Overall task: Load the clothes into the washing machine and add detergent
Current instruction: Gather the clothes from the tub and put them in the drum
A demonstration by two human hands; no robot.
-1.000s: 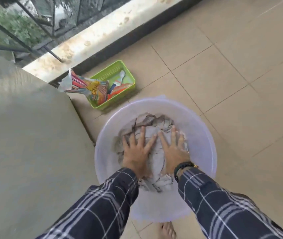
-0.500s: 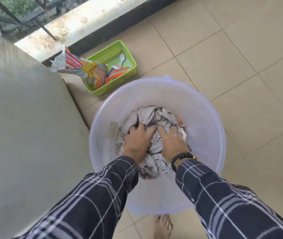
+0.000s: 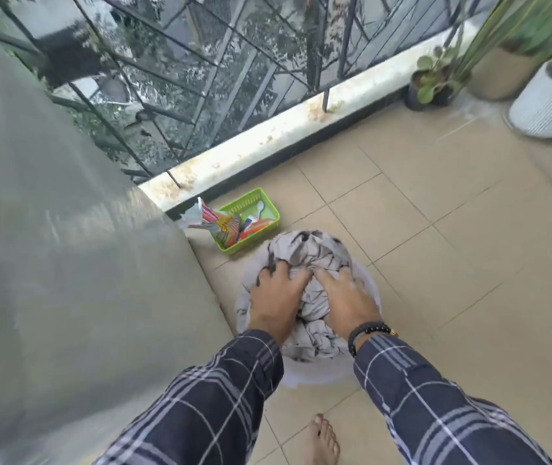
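Up comes the bundle, out of the tub where it sat low a moment ago: loading is underway. Washer [image 3: 49, 263], I'd guess, looms left under a grey cover; it needs opening next. Tub [image 3: 315, 374] sits near, mostly hidden by clothes [image 3: 305, 250]. Left hand [image 3: 276, 297] and right hand [image 3: 345, 300] clutch them, fingers dug in. Basket [image 3: 244, 203], far left, holds the detergent bag [image 3: 219, 224], untouched.

Beige tiled floor [image 3: 435, 263] fills the right half of the frame. A dark metal grille [image 3: 200, 78] spans the top, above a stained white ledge [image 3: 268, 142]. At upper right, a white ribbed plant pot [image 3: 550, 102] stands near a small dark potted plant [image 3: 432, 85].
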